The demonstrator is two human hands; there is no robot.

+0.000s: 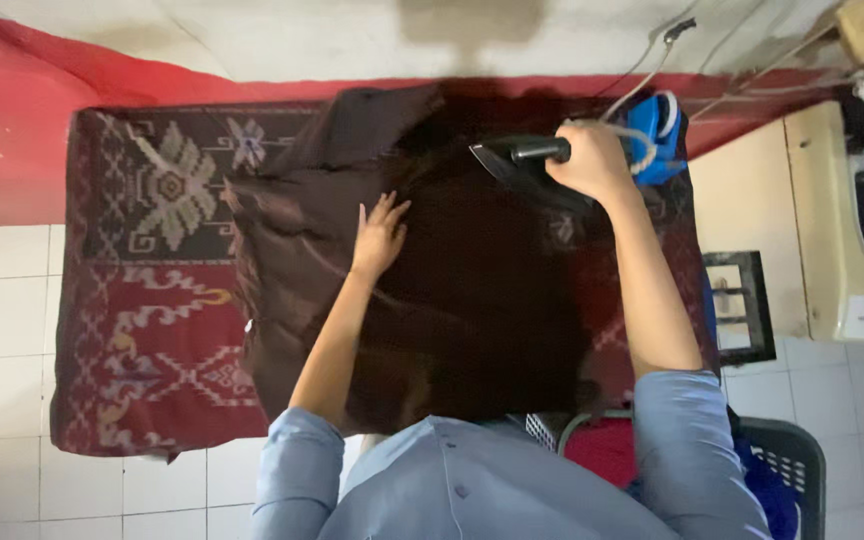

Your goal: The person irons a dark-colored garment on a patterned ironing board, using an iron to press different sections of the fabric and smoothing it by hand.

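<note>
One iron (522, 158), one brown garment (432, 300) (two hands: right hand (594, 160), left hand (380, 236)).

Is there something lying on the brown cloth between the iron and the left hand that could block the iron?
Nothing visible does. The right hand grips the iron at the far edge of the brown cloth. The left hand lies flat on it, apart from the iron, with only bare cloth between them.
</note>
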